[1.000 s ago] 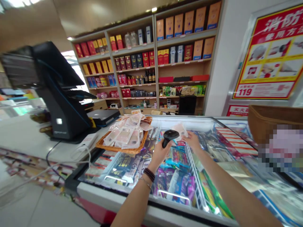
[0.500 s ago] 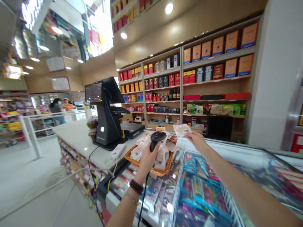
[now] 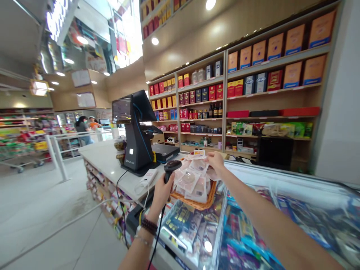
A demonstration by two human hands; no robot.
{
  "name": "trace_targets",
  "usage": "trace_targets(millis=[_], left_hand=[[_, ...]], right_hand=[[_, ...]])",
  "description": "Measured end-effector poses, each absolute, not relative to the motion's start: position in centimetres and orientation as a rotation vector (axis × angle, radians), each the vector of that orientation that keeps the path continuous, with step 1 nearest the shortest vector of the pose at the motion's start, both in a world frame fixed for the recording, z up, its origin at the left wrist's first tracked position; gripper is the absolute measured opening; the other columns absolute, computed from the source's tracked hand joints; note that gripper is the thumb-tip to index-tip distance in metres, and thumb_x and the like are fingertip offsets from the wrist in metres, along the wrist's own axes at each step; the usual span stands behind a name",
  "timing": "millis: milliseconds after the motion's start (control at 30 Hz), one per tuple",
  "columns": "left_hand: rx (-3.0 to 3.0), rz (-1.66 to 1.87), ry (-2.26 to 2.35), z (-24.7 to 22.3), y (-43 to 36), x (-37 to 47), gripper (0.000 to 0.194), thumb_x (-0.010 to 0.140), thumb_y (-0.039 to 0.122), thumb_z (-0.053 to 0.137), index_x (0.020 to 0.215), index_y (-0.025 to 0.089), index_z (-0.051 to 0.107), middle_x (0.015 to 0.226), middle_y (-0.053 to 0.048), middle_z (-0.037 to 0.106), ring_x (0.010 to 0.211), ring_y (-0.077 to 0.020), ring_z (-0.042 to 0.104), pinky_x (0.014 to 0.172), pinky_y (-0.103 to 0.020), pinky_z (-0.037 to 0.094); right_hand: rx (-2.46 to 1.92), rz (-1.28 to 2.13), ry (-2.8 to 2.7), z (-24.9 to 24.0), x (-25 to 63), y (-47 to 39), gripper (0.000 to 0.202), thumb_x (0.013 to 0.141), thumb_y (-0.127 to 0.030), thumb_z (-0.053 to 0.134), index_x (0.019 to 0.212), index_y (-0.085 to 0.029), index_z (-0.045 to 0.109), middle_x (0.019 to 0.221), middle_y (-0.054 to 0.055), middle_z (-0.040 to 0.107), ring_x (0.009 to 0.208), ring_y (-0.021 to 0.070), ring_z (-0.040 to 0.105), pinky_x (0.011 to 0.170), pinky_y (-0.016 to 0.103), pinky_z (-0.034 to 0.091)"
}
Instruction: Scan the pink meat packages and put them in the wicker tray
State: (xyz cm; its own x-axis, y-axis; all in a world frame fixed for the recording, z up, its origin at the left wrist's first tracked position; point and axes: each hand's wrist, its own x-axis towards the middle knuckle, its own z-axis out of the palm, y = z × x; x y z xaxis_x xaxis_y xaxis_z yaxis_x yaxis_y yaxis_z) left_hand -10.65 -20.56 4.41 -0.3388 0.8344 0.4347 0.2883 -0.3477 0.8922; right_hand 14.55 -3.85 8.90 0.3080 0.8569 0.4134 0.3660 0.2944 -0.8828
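Head view: left hand (image 3: 161, 192) fingers clamped on scanner (image 3: 171, 168) (upright), right hand (image 3: 216, 160) fingers pinching packet (image 3: 200, 165) above basket (image 3: 197, 204).

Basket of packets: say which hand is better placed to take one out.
Right. The right hand is already over the wicker basket, fingers at the packets, while the left hand is wrapped around the barcode scanner.

Single view from a head-worn camera, looking forward and slightly down along the person's own forearms. Nearest the lens: the freezer lid (image 3: 281, 187) at lower right and the counter (image 3: 107, 165) at lower left. The shelves (image 3: 225, 101) stand farther back, centre to right. The shop floor (image 3: 33, 210) recedes to the left. The wide lens bends straight edges.
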Motion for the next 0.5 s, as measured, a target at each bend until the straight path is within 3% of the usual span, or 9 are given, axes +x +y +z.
trace_targets(millis=[100,267,400,500], left_hand=[[1.452,1.718,1.446,4.0,-20.9,-10.0,0.064,0.081,0.086,0.068,0.075,0.024,0.056,0.052,0.005,0.051,0.043,-0.0131,0.047,0.045,-0.025,0.037],[1.458,1.641,1.324,3.3,-21.7,-6.9,0.064,0.08,0.086,0.07,0.078,0.024,0.056,0.053,0.005,0.053,0.044,-0.0129,0.049,0.045,-0.024,0.039],[1.471,1.563,1.131,2.3,-22.4,-2.5,0.063,0.083,0.084,0.071,0.082,0.022,0.059,0.056,0.005,0.054,0.045,-0.0114,0.048,0.048,-0.025,0.041],[1.463,1.487,0.993,1.4,-23.1,1.4,0.063,0.085,0.084,0.07,0.08,0.022,0.058,0.056,0.005,0.053,0.044,-0.0106,0.047,0.048,-0.025,0.041]], right_hand=[[-1.21,0.445,-1.253,8.3,16.2,-5.4,0.011,0.075,-0.033,0.081,0.082,-0.026,0.078,0.097,0.008,0.087,0.099,0.0307,0.083,0.092,0.044,0.067],[-1.167,0.424,-1.301,3.4,21.4,-11.2,0.035,0.081,-0.06,0.082,0.074,-0.027,0.073,0.089,0.008,0.084,0.094,0.0311,0.08,0.088,0.045,0.067],[-1.377,0.261,-1.521,-1.4,27.9,-18.1,0.033,0.077,-0.043,0.086,0.055,-0.028,0.066,0.104,0.01,0.087,0.113,0.0372,0.079,0.115,0.06,0.056],[-1.449,-0.044,-1.582,-1.4,31.9,-24.0,0.026,0.072,-0.032,0.087,0.054,-0.027,0.069,0.14,0.01,0.08,0.15,0.0458,0.059,0.13,0.075,0.034]])
